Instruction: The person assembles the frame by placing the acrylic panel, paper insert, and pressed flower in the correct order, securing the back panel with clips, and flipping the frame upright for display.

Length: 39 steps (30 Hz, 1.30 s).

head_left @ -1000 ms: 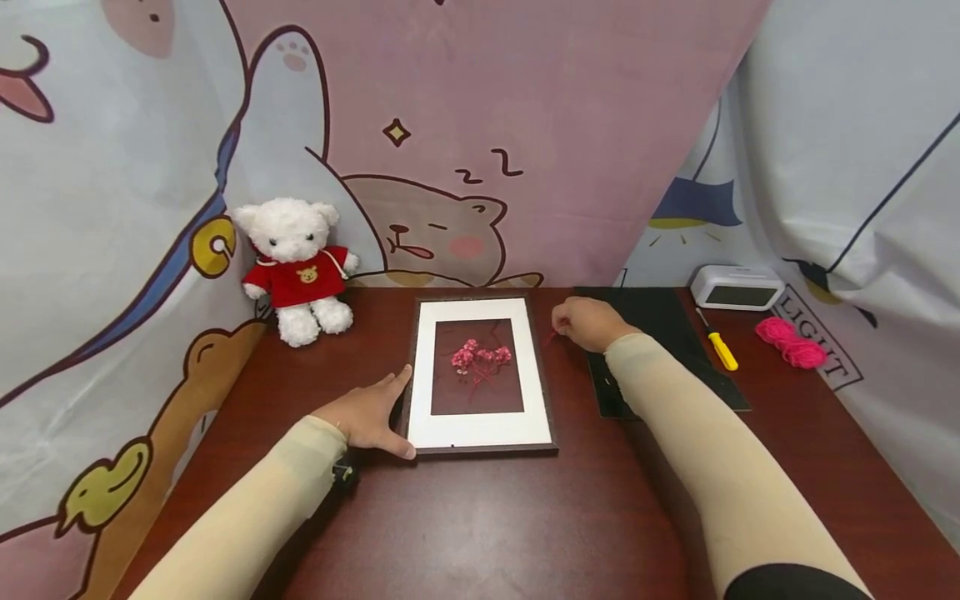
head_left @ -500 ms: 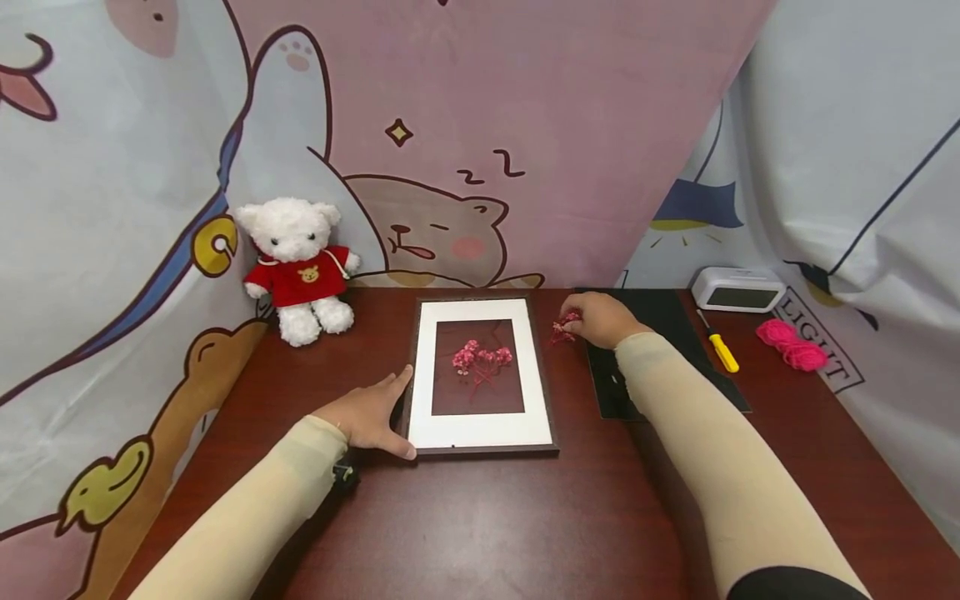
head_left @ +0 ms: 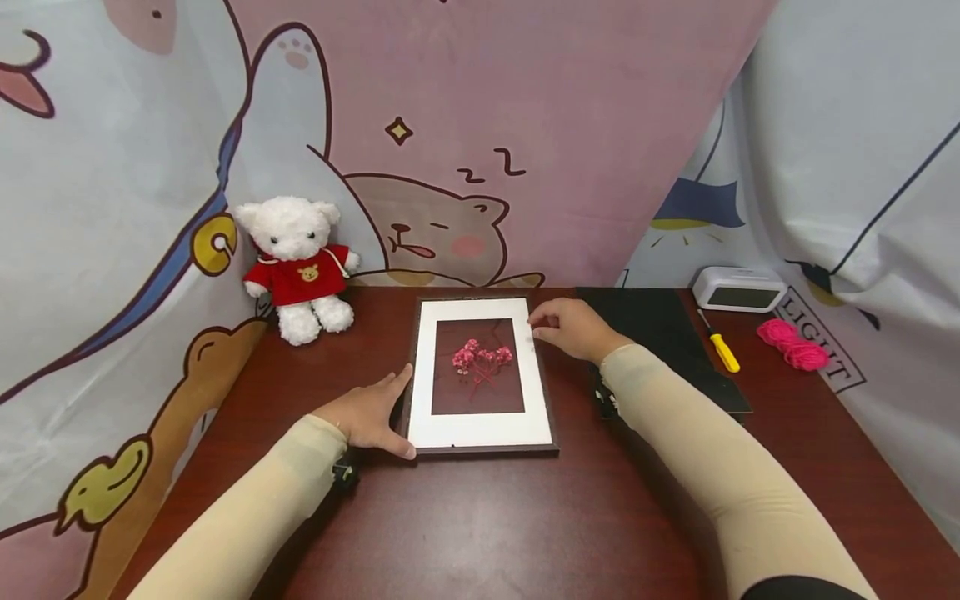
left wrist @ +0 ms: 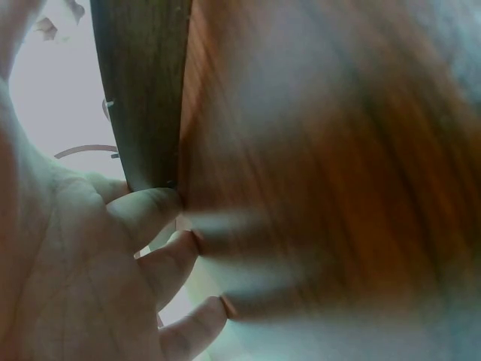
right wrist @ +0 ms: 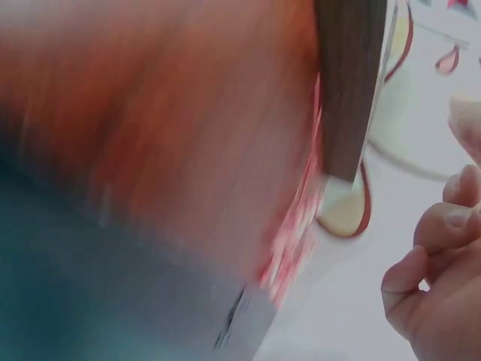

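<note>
A picture frame (head_left: 480,431) with a white mat lies on the brown table, small pink flowers (head_left: 474,357) with thin stems inside its opening. Against its lower left side rests my left hand (head_left: 367,417), thumb and index spread; the left wrist view has the fingers beside the frame's dark edge (left wrist: 143,90). My right hand (head_left: 576,327) hovers by the frame's upper right side, fingers loosely bent, nothing visible between them. In the right wrist view a blurred pink flower sprig (right wrist: 289,244) lies along the frame's outer edge, apart from the right hand (right wrist: 443,278).
A black board (head_left: 660,325) lies to the right, partly under the right forearm. Beyond it are a yellow screwdriver (head_left: 723,353), pink yarn (head_left: 792,344) and a white digital clock (head_left: 738,287). A white teddy bear (head_left: 295,267) in red sits at the back left.
The right hand held a pink flower sprig right of the frame; it has let go and moved left to the frame's side. The left hand has stayed put.
</note>
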{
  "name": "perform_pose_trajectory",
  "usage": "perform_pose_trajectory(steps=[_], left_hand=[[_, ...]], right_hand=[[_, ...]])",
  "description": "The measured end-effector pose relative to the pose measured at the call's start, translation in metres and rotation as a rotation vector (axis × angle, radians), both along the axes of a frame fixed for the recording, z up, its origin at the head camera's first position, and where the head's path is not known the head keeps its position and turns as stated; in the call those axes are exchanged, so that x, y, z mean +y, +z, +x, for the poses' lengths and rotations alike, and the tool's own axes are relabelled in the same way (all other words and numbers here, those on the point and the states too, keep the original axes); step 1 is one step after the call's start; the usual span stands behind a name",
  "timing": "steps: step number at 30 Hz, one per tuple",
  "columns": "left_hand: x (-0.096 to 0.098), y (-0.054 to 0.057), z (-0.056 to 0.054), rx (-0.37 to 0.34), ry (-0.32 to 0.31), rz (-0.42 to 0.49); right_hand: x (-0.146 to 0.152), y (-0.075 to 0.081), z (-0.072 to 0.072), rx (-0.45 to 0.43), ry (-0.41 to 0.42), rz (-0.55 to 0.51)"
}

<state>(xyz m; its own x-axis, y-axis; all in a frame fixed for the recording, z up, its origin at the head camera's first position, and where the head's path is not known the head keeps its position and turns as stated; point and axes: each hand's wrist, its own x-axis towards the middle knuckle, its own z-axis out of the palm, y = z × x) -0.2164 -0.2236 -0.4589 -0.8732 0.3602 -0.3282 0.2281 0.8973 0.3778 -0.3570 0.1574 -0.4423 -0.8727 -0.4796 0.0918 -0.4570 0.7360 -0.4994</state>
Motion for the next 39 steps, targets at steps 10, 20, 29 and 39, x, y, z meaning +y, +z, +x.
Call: perform_pose_trajectory(steps=[10, 20, 29, 39], left_hand=[[0.001, 0.003, 0.000, 0.001, -0.001, -0.005], [0.002, 0.003, 0.000, -0.002, 0.001, -0.006], [0.001, 0.002, -0.001, -0.004, 0.003, -0.011], [0.001, 0.005, 0.001, -0.005, -0.001, 0.002]], right_hand=[[-0.046, 0.001, 0.025, -0.020, 0.232, 0.089], [-0.067, 0.004, 0.032, 0.030, 0.355, 0.268], [-0.073, -0.001, 0.029, 0.069, 0.369, 0.327], [-0.077, -0.001, 0.029, 0.089, 0.379, 0.362]])
